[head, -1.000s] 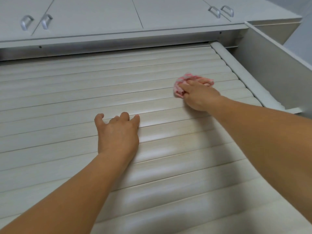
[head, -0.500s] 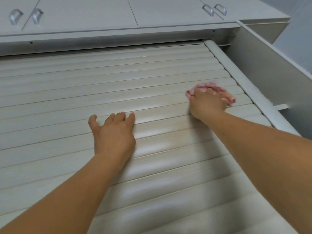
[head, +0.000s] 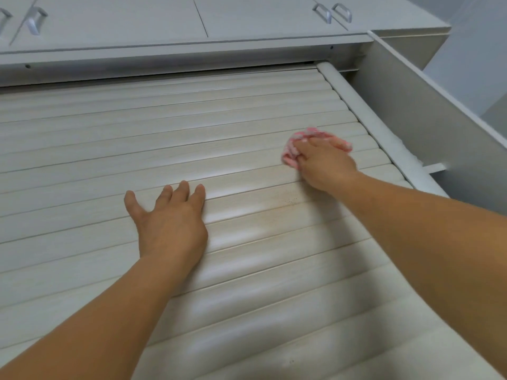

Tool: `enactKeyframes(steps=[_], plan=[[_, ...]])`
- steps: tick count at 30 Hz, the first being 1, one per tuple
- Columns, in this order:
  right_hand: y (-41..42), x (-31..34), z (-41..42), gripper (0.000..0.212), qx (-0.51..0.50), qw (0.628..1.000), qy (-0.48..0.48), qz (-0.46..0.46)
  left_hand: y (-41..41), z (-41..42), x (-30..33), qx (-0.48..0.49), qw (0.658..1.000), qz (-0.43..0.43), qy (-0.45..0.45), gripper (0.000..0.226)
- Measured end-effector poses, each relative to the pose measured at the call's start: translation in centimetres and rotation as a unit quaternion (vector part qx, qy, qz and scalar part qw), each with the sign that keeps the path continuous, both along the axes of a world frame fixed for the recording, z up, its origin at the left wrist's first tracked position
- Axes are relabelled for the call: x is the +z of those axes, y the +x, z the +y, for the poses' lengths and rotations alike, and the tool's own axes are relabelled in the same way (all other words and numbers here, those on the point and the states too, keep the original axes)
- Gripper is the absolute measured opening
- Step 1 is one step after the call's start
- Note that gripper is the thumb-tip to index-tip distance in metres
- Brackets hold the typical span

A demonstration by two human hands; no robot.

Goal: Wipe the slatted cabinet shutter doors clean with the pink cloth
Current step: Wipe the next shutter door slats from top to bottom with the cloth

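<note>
Here, the left hand is resting flat mid-shutter, fingers spread and straight, holding nothing. Further right, the right hand is pressing the bunched pink cloth near the shutter's right edge rail, fingers seemingly curled over it. The slats are running left to right, so unwiped length is probably lying leftward.

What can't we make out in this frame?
- Most of the pink cloth: head view, under the right hand, so its size and folds stay unknown.
- Left hand palm: flat on the shutter, contact side unseen.
- Far-left handle: cut by the frame edge.
- Faint specks on a slat: too small to identify.
</note>
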State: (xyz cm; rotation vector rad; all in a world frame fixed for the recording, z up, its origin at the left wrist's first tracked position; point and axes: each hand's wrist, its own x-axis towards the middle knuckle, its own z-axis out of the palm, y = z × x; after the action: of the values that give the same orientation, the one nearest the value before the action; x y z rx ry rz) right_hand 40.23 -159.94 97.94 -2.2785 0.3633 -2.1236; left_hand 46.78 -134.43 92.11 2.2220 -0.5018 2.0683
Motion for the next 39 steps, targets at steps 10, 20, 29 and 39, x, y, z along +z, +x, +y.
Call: enactKeyframes(steps=[10, 20, 29, 39], plan=[[-0.5, -3.8, -1.2, 0.052, -0.030, 0.991, 0.127, -0.015, 0.2, 0.1, -0.4, -0.019, 1.000, 0.012, 0.000, 0.068], [2.3, -3.9, 12.7, 0.046, -0.044, 0.996, -0.058, 0.047, 0.2, 1.3, -1.7, -0.026, 0.999, 0.021, 0.031, 0.064], [-1.9, -4.1, 6.1, 0.048, -0.054, 0.994, 0.033, 0.093, 0.0, 4.0, -3.1, -0.042, 0.998, 0.011, 0.054, 0.064], [1.9, -3.5, 13.9, 0.044, -0.022, 0.997, -0.018, 0.067, 1.3, 8.0, -4.7, -0.055, 0.997, 0.000, 0.063, 0.063]])
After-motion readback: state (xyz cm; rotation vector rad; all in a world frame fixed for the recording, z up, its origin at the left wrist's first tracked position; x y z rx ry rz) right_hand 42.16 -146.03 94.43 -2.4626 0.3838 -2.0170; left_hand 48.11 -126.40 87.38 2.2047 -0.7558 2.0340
